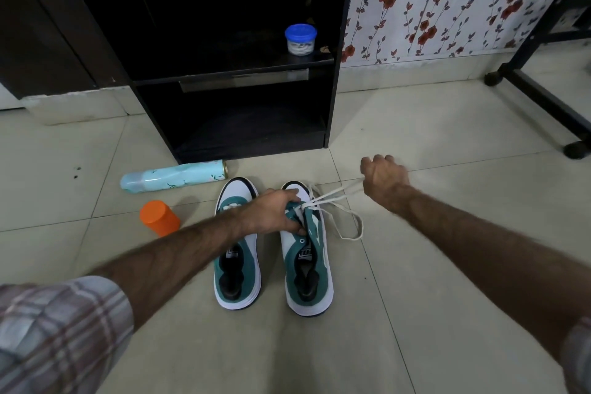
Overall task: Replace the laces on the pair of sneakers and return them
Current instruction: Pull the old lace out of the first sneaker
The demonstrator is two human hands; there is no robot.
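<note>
Two green-and-white sneakers stand side by side on the tiled floor, toes pointing away from me. My left hand [275, 213] grips the front of the right sneaker [308, 261] near its lowest eyelets, reaching across the left sneaker [238, 269]. A white lace [335, 201] runs from those eyelets up to my right hand [382, 177], which is curled round it and holds it taut to the right of the shoe. A slack loop of the same lace lies on the floor beside the right sneaker. The left sneaker shows no lace.
A dark cabinet [230, 112] with an open low shelf stands just beyond the shoes; a blue-lidded jar [300, 38] sits on its upper shelf. A pale blue spray can [174, 176] lies on the floor at left, next to an orange cup [159, 217]. A wheeled black stand [543, 96] is at right.
</note>
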